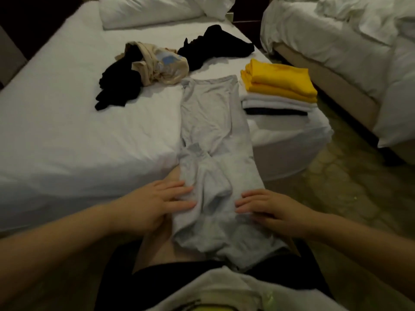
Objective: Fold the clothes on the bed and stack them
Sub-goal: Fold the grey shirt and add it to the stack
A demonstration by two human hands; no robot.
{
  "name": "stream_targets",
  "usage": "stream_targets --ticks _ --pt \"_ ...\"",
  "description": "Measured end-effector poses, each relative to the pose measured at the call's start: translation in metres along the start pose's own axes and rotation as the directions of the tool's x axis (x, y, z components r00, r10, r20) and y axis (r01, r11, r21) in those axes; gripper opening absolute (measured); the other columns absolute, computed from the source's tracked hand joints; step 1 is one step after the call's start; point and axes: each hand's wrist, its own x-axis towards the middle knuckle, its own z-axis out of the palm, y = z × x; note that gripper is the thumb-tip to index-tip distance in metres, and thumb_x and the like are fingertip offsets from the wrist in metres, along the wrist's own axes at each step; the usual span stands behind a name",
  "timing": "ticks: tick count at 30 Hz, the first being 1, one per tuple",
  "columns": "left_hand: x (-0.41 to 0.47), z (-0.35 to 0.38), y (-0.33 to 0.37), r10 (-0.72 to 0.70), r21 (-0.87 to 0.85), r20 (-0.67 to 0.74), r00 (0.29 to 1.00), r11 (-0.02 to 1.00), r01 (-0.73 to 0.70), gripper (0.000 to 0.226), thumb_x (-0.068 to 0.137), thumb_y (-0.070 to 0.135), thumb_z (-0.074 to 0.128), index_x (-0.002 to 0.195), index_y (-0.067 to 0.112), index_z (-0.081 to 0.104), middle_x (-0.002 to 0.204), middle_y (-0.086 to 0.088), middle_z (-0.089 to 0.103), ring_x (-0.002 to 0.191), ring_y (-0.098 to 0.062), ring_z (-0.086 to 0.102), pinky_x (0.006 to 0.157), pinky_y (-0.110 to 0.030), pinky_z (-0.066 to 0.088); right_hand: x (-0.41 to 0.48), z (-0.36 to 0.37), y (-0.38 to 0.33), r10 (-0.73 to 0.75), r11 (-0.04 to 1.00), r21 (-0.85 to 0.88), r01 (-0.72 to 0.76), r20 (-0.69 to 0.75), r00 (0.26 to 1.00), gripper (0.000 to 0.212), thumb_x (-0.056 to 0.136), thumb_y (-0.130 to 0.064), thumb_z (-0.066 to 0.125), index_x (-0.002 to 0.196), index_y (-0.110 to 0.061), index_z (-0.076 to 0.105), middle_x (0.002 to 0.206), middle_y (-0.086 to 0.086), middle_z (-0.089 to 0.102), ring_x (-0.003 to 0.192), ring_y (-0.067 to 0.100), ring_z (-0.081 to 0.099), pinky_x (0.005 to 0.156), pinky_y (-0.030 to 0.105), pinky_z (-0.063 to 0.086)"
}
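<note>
Head view: the grey shirt [215, 131] runs straight away from both hands, long axis pointing ahead. The left hand [155, 203] and right hand [267, 209] press flat-fingered on its near end, equally close, gripping nothing; the folded stack [278, 86] lies beyond the right.

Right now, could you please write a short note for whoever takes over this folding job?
Left hand: open, pressed flat on the near end of the grey shirt.
Right hand: open, flat on the same end.
The shirt lies as a narrow strip from the bed corner onto the person's lap.
Done: a folded stack beside it, yellow on top, white, black at the bottom.
Left: finish and stack the shirt, then the beige garment and the black clothes farther up the bed.
</note>
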Motion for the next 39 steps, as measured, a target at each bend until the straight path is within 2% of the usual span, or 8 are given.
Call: stream_targets --ticks 3,7,11,17,23,29,35,39 --pt "-0.007 -0.006 0.009 0.075 0.068 -0.016 0.997 0.995 -0.074 0.061 0.085 0.031 0.039 0.142 0.042 0.021 0.141 -0.004 0.048 0.126 -0.026 0.049 0.105 -0.03 0.029 -0.027 0.008 -0.011 0.038 0.999 -0.004 -0.038 0.005 0.999 0.057 0.091 -0.063 0.025 0.128 -0.032 0.055 0.136 -0.018 0.046 0.135 -0.002 0.027 0.107 0.007 0.021" --pt "-0.005 -0.007 0.021 0.1 0.193 0.0 0.995 0.976 -0.098 0.063 0.087 0.046 0.036 0.144 0.046 0.011 0.132 -0.002 0.056 0.119 -0.021 0.053 0.091 -0.034 0.048 -0.056 0.01 -0.027 0.097 0.992 -0.09 -0.087 0.121 0.988 0.06 0.081 -0.075 0.035 0.134 -0.05 0.028 0.15 -0.024 0.02 0.141 -0.005 0.006 0.114 0.017 0.01" --pt "0.008 -0.011 0.03 0.029 0.175 -0.087 0.996 0.984 -0.013 0.044 0.089 0.052 0.034 0.128 0.039 0.05 0.12 0.006 0.06 0.108 -0.017 0.051 0.081 -0.03 0.048 -0.064 0.013 -0.036 0.107 0.987 -0.139 -0.082 0.181 0.978 0.063 0.077 -0.073 0.047 0.133 -0.055 0.024 0.151 -0.028 0.007 0.141 -0.006 -0.003 0.115 0.019 0.004" --pt "0.019 -0.007 0.03 -0.056 0.003 -0.159 0.986 0.998 0.057 0.025 0.086 0.043 0.048 0.092 0.031 0.069 0.081 0.008 0.062 0.078 -0.013 0.055 0.082 -0.019 0.023 -0.045 0.016 -0.034 0.04 0.973 -0.225 -0.046 -0.031 0.999 0.039 0.088 -0.043 0.05 0.125 -0.036 0.056 0.137 -0.017 0.047 0.131 -0.002 0.028 0.108 0.016 0.021" --pt "-0.005 -0.024 0.026 -0.101 -0.233 -0.045 0.994 0.969 0.088 0.022 0.091 0.038 0.05 0.093 0.027 0.068 0.086 0.006 0.065 0.079 -0.008 0.052 0.076 -0.004 0.027 -0.036 0.018 -0.036 0.055 0.976 -0.208 -0.063 -0.047 0.997 0.051 0.082 -0.042 0.033 0.115 -0.018 0.063 0.129 -0.002 0.059 0.124 0.012 0.049 0.102 0.015 0.032" --pt "-0.033 -0.037 0.038 -0.171 -0.422 0.073 0.983 0.887 0.185 0.038 0.087 0.069 0.031 0.118 0.056 0.049 0.123 0.038 0.049 0.112 0.007 0.05 0.084 0.002 0.032 -0.022 -0.003 -0.061 0.008 0.994 -0.1 -0.033 -0.237 0.972 0.037 0.083 -0.036 0.035 0.096 -0.011 0.059 0.089 0.005 0.065 0.081 0.014 0.059 0.062 0.02 0.037" --pt "-0.034 -0.05 0.066 -0.176 -0.632 0.181 0.968 0.733 0.252 0.029 0.09 0.044 0.054 0.114 0.061 0.052 0.117 0.037 0.056 0.11 0.01 0.055 0.096 -0.016 0.042 -0.027 -0.014 -0.089 0.107 0.979 0.196 -0.063 -0.222 0.969 0.024 0.072 -0.053 0.057 0.081 -0.033 0.047 0.067 -0.017 0.054 0.064 -0.005 0.051 0.057 0.011 0.037" --pt "-0.033 -0.054 0.071 -0.178 -0.781 0.285 0.942 0.526 0.336 0.044 0.069 0.076 0.057 0.107 0.055 0.062 0.117 0.026 0.062 0.112 0.0 0.057 0.101 -0.029 0.043 -0.045 -0.019 -0.097 0.109 0.977 0.198 -0.082 -0.132 0.985 0.037 0.065 -0.037 0.08 0.084 -0.048 0.051 0.081 -0.025 0.061 0.076 -0.003 0.058 0.065 0.011 0.044"
